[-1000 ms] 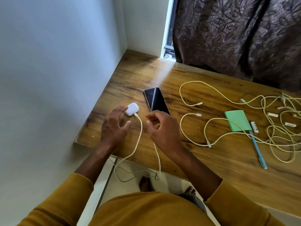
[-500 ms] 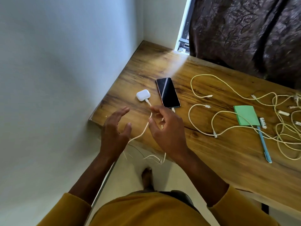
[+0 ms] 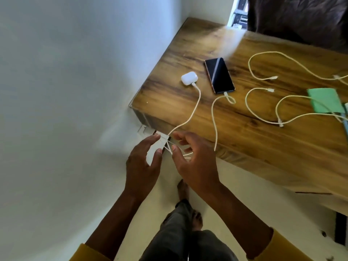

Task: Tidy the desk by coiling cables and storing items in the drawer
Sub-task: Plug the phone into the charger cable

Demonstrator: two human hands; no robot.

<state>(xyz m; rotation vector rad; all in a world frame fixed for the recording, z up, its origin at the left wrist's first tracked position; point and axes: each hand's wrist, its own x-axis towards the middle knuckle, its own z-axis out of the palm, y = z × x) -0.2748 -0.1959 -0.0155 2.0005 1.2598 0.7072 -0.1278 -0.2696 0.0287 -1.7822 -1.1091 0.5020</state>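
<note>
Bench: wooden bench [image 3: 244,129] beside a white wall.
Hands: left hand [image 3: 143,162] and right hand [image 3: 194,162] open below the edge (holding nothing clearly).
Cables: white cables [image 3: 195,102] trailing from earbud case [image 3: 189,78] and phone [image 3: 219,75].

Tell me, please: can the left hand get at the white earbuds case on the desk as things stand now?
Probably yes. The left hand is open below the desk's front edge and holds nothing. The earbuds case lies near that corner with bare wood around it; only its own cable trails toward the hands.
</note>
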